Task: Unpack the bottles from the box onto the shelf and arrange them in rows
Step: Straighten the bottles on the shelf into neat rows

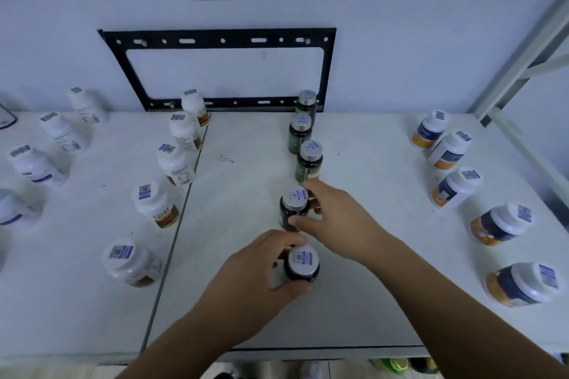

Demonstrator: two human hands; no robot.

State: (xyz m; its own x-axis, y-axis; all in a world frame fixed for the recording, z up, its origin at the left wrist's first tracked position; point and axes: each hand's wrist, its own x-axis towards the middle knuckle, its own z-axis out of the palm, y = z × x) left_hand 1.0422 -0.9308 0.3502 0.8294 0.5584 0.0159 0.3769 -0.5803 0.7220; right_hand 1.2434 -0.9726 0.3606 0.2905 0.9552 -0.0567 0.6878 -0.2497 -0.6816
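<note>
Head view is showing the left hand [261, 268] curling fingers and thumb round the nearest dark bottle [302, 266], which is standing upright on the shelf [246, 144] toward its front edge. The right hand [337, 212] is pinching the next dark bottle [294, 208] just behind it. Three more dark bottles [308, 160] are lining up behind them, with bare shelf lying open on both sides, between the white bottles [155, 204] at left and the orange-labelled bottles [454, 189] at right.

I'm looking at a white shelf [246, 148], two panels meeting at a seam [181, 209]. Standing on it in rows: white bottles [63, 132] far left, brown-labelled white bottles [177, 163] along the seam, dark silver-capped bottles [308, 160] mid-panel, orange-and-blue bottles [454, 188] on the right.
</note>
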